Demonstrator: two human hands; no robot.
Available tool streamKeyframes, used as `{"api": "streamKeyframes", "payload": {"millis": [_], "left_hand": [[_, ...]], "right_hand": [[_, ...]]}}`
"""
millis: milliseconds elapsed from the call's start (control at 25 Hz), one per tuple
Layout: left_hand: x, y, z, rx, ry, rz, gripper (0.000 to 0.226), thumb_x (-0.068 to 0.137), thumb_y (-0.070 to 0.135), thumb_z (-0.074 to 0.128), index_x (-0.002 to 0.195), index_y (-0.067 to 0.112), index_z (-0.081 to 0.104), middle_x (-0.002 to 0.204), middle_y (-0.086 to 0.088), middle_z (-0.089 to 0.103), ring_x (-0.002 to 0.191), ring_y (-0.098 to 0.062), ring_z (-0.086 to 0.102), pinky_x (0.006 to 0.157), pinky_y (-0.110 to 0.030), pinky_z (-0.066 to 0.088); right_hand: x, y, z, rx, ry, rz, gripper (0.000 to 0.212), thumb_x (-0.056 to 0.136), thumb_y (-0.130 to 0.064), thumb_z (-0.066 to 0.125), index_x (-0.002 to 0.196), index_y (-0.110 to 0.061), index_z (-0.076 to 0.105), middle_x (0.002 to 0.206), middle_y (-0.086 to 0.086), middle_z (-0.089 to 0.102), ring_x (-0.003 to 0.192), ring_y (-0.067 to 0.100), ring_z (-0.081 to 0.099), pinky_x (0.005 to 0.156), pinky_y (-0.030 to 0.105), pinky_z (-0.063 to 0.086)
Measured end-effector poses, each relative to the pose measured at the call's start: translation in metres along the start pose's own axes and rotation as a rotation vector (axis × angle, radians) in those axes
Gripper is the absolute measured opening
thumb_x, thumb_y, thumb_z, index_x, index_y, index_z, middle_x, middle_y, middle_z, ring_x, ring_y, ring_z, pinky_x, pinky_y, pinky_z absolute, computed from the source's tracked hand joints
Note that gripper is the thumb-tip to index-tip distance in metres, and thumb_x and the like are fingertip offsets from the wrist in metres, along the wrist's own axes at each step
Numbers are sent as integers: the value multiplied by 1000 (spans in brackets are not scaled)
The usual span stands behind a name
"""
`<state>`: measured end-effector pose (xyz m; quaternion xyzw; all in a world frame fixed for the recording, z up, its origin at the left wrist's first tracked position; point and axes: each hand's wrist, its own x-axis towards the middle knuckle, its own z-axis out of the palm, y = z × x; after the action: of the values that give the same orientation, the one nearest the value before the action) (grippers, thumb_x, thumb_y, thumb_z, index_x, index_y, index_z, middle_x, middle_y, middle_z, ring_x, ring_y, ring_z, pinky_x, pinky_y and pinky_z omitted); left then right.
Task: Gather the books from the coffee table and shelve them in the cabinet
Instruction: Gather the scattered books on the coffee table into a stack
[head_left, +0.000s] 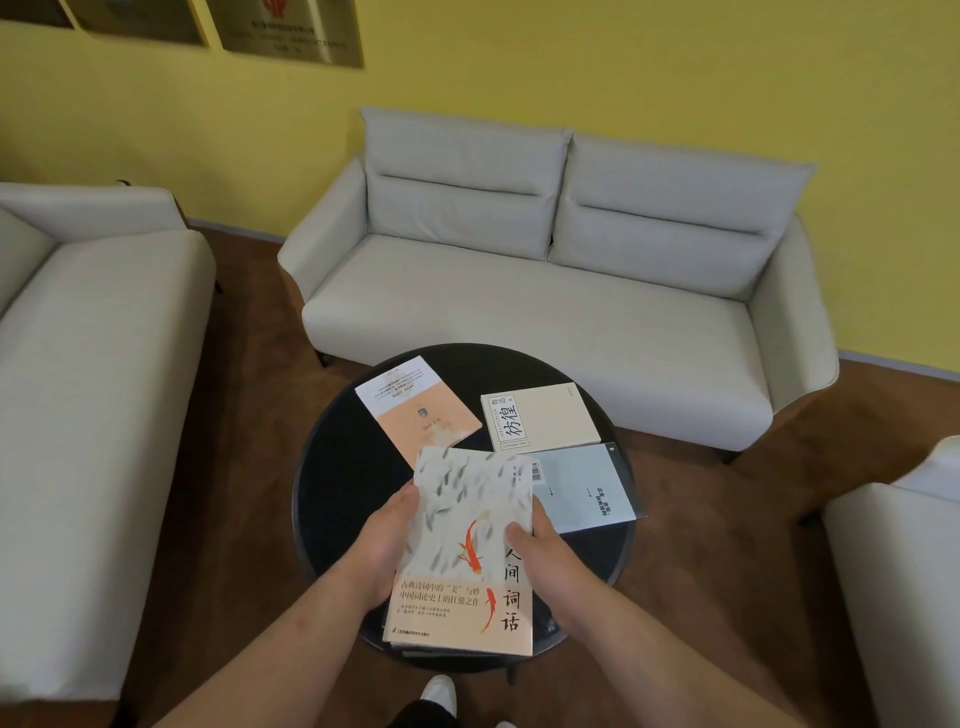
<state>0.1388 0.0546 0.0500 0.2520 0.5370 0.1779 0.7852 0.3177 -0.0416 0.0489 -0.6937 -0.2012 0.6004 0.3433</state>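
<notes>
A white book with red koi fish (467, 551) is held over the near part of the round black coffee table (343, 478). My left hand (384, 545) grips its left edge, and my right hand (535, 540) grips its right edge with the thumb on the cover. At least one more book shows under its lower edge. On the table lie a peach and white book (415, 405) at the back left, a cream book (540, 415) at the back right, and a pale blue book (582, 488) at the right.
A grey two-seat sofa (545, 280) stands behind the table. Another grey sofa (88, 405) is at the left, and a grey armchair (904, 561) at the right. The floor is brown wood. My white shoe (439, 693) shows below. No cabinet is in view.
</notes>
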Motion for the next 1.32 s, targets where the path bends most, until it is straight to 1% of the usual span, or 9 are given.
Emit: {"api": "streamKeyframes", "payload": {"millis": [120, 280, 520, 640, 760, 840, 960, 1120, 1320], "left_hand": [[1, 0, -8, -51, -63, -102, 56, 95, 63, 42, 126, 22, 64, 118, -20, 72, 105, -43, 70, 105, -56, 47], [-1, -16, -15, -82, -124, -186, 66, 85, 68, 49, 107, 12, 78, 111, -22, 74, 90, -44, 74, 76, -44, 59], [5, -18, -22, -96, -157, -167, 65, 76, 67, 55, 102, 12, 79, 104, -20, 75, 82, -40, 75, 67, -35, 56], [7, -15, -22, -1, -124, -135, 60, 91, 62, 48, 118, 13, 70, 104, -19, 75, 83, -39, 75, 76, -41, 57], [18, -1, -17, 155, -38, 56, 60, 92, 43, 62, 145, 23, 42, 113, -13, 75, 95, -37, 75, 96, -55, 53], [20, 9, -7, 295, -15, 181, 57, 95, 35, 62, 146, 30, 37, 113, -8, 75, 95, -32, 76, 91, -56, 56], [20, 10, 3, 384, -88, 248, 53, 97, 39, 57, 145, 35, 36, 119, -5, 73, 97, -28, 76, 88, -53, 59], [26, 9, 1, 363, -110, 235, 49, 100, 33, 53, 145, 39, 34, 119, -3, 73, 98, -26, 75, 83, -47, 61], [37, 7, -1, 414, -34, 155, 53, 97, 38, 57, 143, 47, 33, 120, -3, 72, 94, -25, 77, 82, -50, 61]], "right_hand": [[4, 6, 1, 179, 9, 58, 44, 105, -39, 49, 147, -45, 38, 111, -1, 79, 96, 22, 78, 70, 38, 59], [7, 9, 5, 324, 12, 146, 37, 102, -50, 51, 133, -32, 58, 97, 8, 81, 91, 32, 78, 68, 41, 56], [11, 9, 8, 343, -45, 141, 40, 102, -48, 52, 140, -36, 50, 109, 9, 79, 98, 33, 77, 64, 39, 59], [9, 6, 2, 129, -78, 104, 43, 103, -41, 53, 144, -39, 40, 114, 0, 78, 99, 22, 77, 63, 30, 57], [14, -1, -3, 46, -14, 6, 46, 100, -32, 61, 141, -35, 41, 115, -4, 75, 94, 17, 78, 68, 31, 61], [17, -4, 3, 44, 61, -77, 47, 100, -32, 62, 139, -40, 39, 118, -7, 72, 95, 17, 77, 71, 32, 63], [23, 1, 14, 35, 106, -151, 53, 101, -31, 60, 148, -40, 36, 124, -9, 69, 106, 16, 73, 86, 36, 63], [23, 2, 10, 208, 62, -88, 49, 102, -27, 60, 146, -41, 43, 124, -8, 72, 106, 17, 74, 83, 36, 62], [21, -8, 0, 204, 35, 26, 48, 100, -25, 63, 141, -38, 41, 124, -1, 72, 104, 22, 76, 86, 40, 63]]}}
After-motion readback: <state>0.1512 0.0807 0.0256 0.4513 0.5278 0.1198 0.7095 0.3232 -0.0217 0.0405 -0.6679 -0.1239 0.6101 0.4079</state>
